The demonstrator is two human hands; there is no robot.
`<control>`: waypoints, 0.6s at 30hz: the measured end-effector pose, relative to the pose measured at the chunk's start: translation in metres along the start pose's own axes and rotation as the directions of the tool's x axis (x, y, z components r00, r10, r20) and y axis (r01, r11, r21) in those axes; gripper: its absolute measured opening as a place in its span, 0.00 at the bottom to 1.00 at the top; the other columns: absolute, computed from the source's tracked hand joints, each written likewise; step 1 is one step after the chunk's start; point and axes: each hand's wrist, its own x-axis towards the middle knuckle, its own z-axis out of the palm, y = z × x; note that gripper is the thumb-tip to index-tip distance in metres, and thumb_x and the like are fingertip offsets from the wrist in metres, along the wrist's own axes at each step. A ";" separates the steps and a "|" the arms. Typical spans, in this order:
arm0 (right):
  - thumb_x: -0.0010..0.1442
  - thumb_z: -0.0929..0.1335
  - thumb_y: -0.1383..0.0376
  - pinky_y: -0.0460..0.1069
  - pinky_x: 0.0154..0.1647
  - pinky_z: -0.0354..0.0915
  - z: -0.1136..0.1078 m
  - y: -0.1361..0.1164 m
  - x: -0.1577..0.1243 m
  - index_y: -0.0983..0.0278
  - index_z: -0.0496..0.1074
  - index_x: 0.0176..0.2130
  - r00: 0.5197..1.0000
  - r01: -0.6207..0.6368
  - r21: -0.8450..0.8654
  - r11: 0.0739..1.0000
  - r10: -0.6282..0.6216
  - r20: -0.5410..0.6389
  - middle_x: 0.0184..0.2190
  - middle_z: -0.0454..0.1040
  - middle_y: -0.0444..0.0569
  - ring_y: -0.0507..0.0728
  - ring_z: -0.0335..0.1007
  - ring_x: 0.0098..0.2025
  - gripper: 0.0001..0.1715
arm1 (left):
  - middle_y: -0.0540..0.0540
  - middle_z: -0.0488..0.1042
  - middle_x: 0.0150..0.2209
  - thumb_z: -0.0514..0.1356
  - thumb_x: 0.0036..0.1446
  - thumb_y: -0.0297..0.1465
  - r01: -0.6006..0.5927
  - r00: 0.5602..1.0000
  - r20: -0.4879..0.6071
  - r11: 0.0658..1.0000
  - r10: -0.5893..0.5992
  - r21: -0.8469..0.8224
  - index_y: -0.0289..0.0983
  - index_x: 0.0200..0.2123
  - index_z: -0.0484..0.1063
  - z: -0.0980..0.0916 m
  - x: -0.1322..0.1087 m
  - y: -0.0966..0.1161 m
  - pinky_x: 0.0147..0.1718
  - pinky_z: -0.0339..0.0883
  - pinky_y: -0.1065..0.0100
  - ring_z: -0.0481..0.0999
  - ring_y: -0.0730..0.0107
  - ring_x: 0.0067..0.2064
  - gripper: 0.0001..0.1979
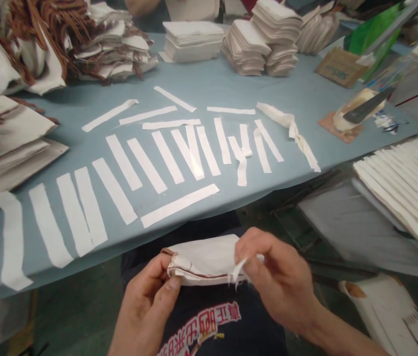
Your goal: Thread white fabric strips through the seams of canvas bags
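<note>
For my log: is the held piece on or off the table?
Off the table: the left hand holds the pale piece over dark clothing.

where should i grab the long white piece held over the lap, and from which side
Probably by its left end, coming from the left: the white piece lies crosswise, its narrow end fits a pinch, and the left hand grips there. The right hand is at the other end, where frayed white bits hang, so that end looks like a poorer hold.
</note>
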 end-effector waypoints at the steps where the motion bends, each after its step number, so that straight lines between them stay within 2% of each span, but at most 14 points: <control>1: 0.77 0.67 0.60 0.45 0.28 0.65 -0.002 -0.001 0.003 0.61 0.73 0.37 0.990 -0.140 0.025 0.990 0.140 -0.015 0.27 0.77 0.42 0.51 0.71 0.26 0.14 | 0.45 0.84 0.36 0.70 0.60 0.49 -0.010 0.999 -0.031 1.000 0.011 0.007 0.38 0.37 0.83 0.001 -0.001 0.001 0.40 0.75 0.67 0.80 0.59 0.38 0.18; 2: 0.76 0.68 0.60 0.45 0.25 0.62 -0.005 -0.001 0.006 0.61 0.74 0.36 0.967 -0.253 0.034 0.967 0.253 0.006 0.25 0.75 0.41 0.50 0.68 0.24 0.14 | 0.46 0.83 0.35 0.70 0.60 0.49 -0.024 0.997 -0.068 1.000 0.025 0.015 0.39 0.37 0.83 0.003 -0.002 0.002 0.40 0.75 0.67 0.79 0.59 0.38 0.18; 4: 0.74 0.68 0.61 0.45 0.25 0.60 -0.009 -0.002 0.014 0.63 0.77 0.37 0.923 -0.370 0.012 0.929 0.366 0.116 0.26 0.77 0.42 0.50 0.68 0.25 0.13 | 0.47 0.80 0.32 0.70 0.60 0.49 -0.056 0.993 -0.105 0.998 0.060 0.038 0.39 0.34 0.83 0.008 -0.002 0.005 0.40 0.75 0.67 0.78 0.60 0.36 0.18; 6: 0.72 0.68 0.63 0.45 0.28 0.61 -0.009 -0.003 0.019 0.64 0.80 0.42 0.898 -0.384 -0.019 0.923 0.379 0.225 0.30 0.80 0.44 0.51 0.71 0.28 0.11 | 0.47 0.78 0.29 0.69 0.60 0.51 -0.083 0.990 -0.104 0.994 0.090 0.065 0.40 0.33 0.82 0.010 -0.001 0.007 0.41 0.75 0.66 0.75 0.60 0.34 0.20; 9: 0.72 0.64 0.66 0.46 0.30 0.61 -0.006 -0.005 0.019 0.66 0.78 0.56 0.862 -0.397 -0.023 0.918 0.381 0.334 0.29 0.78 0.42 0.51 0.70 0.29 0.19 | 0.47 0.77 0.28 0.69 0.60 0.52 -0.110 0.993 -0.036 0.989 0.114 0.097 0.40 0.31 0.81 0.007 0.001 0.006 0.41 0.77 0.64 0.73 0.60 0.32 0.21; 11: 0.71 0.63 0.67 0.46 0.30 0.60 -0.004 -0.006 0.017 0.67 0.72 0.65 0.865 -0.393 -0.010 0.919 0.374 0.335 0.26 0.74 0.38 0.50 0.67 0.27 0.26 | 0.47 0.76 0.28 0.69 0.60 0.52 -0.111 0.994 0.000 0.989 0.112 0.099 0.40 0.30 0.81 0.003 0.003 0.003 0.40 0.77 0.65 0.74 0.60 0.32 0.20; 12: 0.71 0.63 0.68 0.46 0.30 0.59 -0.004 -0.006 0.016 0.67 0.70 0.66 0.876 -0.383 -0.005 0.924 0.365 0.314 0.25 0.72 0.37 0.50 0.67 0.27 0.27 | 0.47 0.77 0.28 0.69 0.60 0.51 -0.106 0.994 0.014 0.990 0.105 0.092 0.40 0.30 0.81 0.002 0.003 0.002 0.39 0.77 0.66 0.74 0.60 0.33 0.20; 14: 0.70 0.63 0.69 0.46 0.31 0.60 -0.003 -0.005 0.015 0.66 0.72 0.60 0.900 -0.354 -0.007 0.935 0.343 0.267 0.26 0.73 0.38 0.51 0.67 0.27 0.21 | 0.47 0.79 0.30 0.70 0.60 0.50 -0.099 0.995 0.005 0.993 0.099 0.068 0.40 0.32 0.82 0.002 0.002 0.001 0.39 0.76 0.68 0.76 0.61 0.34 0.19; 16: 0.68 0.64 0.70 0.45 0.31 0.60 -0.004 -0.005 0.015 0.63 0.75 0.46 0.913 -0.329 -0.007 0.944 0.320 0.252 0.28 0.75 0.40 0.50 0.68 0.28 0.12 | 0.47 0.80 0.32 0.70 0.60 0.49 -0.102 0.994 -0.029 0.994 0.103 0.041 0.40 0.35 0.84 0.006 0.001 0.002 0.40 0.75 0.69 0.76 0.61 0.35 0.17; 18: 0.66 0.64 0.73 0.45 0.32 0.62 -0.005 -0.005 0.016 0.63 0.75 0.38 0.917 -0.308 -0.010 0.951 0.300 0.265 0.30 0.77 0.42 0.50 0.70 0.29 0.11 | 0.48 0.80 0.33 0.69 0.61 0.47 -0.108 0.991 -0.077 0.994 0.110 0.023 0.40 0.35 0.84 0.012 0.000 0.005 0.40 0.74 0.69 0.75 0.63 0.34 0.16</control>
